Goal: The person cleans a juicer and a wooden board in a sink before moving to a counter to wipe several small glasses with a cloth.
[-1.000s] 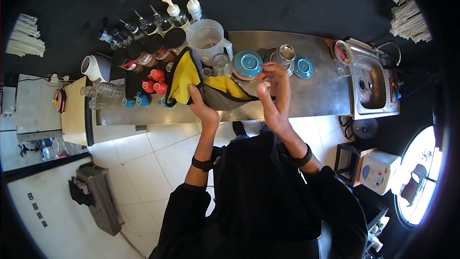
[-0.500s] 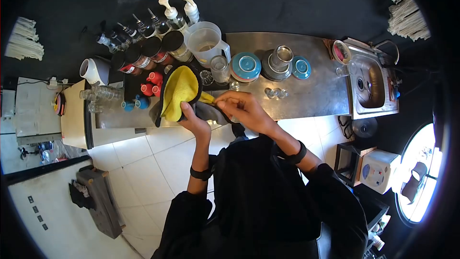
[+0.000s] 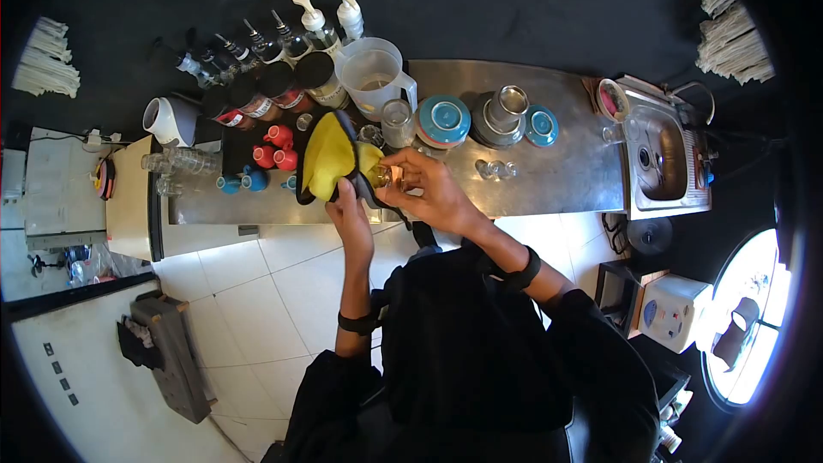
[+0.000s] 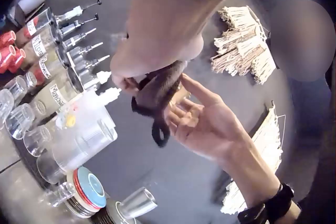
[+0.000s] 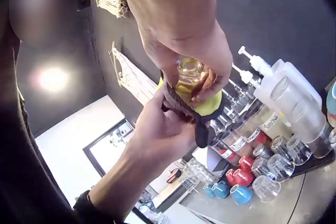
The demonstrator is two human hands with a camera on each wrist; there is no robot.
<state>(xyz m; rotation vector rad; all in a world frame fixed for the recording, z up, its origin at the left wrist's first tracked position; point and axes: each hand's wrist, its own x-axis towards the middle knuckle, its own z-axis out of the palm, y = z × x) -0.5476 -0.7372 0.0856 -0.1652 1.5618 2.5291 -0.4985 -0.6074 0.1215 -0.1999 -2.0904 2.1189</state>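
My left hand (image 3: 351,227) grips a yellow cloth (image 3: 328,159) with a grey back and dark edging, thumb on the near side. A small clear glass (image 5: 190,68) is pinched in the fingers of my right hand (image 3: 439,195), against the yellow side of the cloth. Both hands are close together above the front of the steel counter (image 3: 566,167). From the left wrist, the grey back of the cloth (image 4: 157,91) and its hanging loop show, while the glass is mostly hidden behind it.
Behind the cloth stand a plastic pitcher (image 3: 370,77), jars (image 3: 317,81) and pump bottles (image 3: 313,21). Stacked blue-topped dishes (image 3: 444,120), a metal cup (image 3: 512,103) and small glasses (image 3: 495,170) are on the right, before the sink (image 3: 662,163). Red cups (image 3: 277,147) sit left.
My right hand came left and down to the cloth, and the small glass now shows in its fingers. The left hand keeps its hold while the cloth is gathered closer around the glass.
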